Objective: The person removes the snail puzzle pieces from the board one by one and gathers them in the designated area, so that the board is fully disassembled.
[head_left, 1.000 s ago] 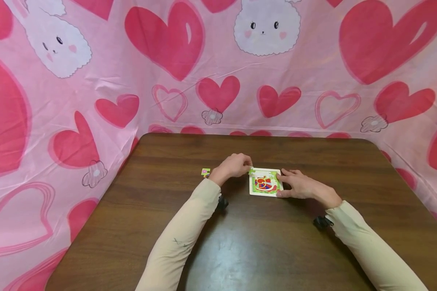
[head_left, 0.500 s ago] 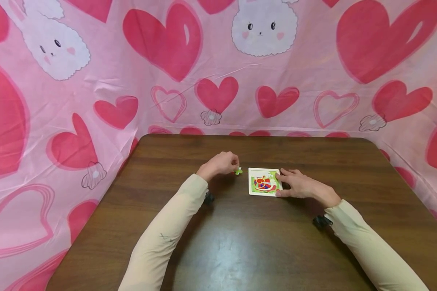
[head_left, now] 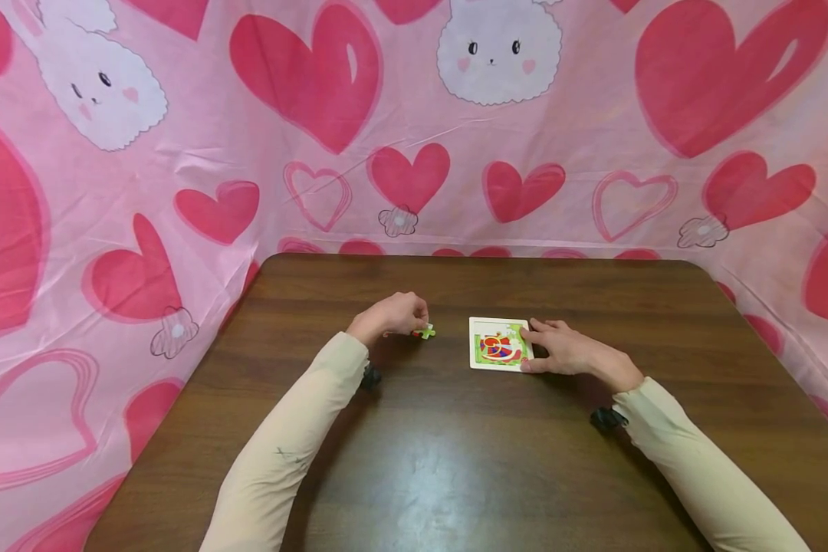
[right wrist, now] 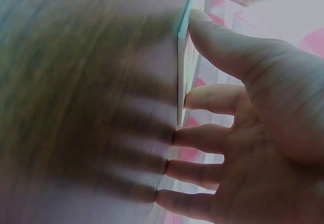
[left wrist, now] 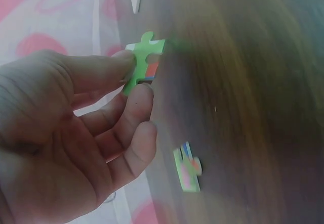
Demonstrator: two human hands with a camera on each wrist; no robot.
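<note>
My left hand is left of the puzzle board, raised over the table. Its thumb and fingers pinch a green jigsaw piece with a knob and an orange patch. Below that hand, in the left wrist view, a second jigsaw piece in green and pink lies on the wood; the head view mostly hides it. The white-framed puzzle board lies flat, with a colourful snail picture and a pale strip along its top. My right hand rests at its right edge, thumb and index finger touching it, the other fingertips on the table.
The brown wooden table extends around the board. Behind it and at the sides hangs a pink cloth with hearts and rabbits. A dark wrist device sits under the right cuff.
My left hand has drawn away from the board's upper left corner, moving left with the green jigsaw piece and leaving a pale strip there. My right hand stays at the board.
</note>
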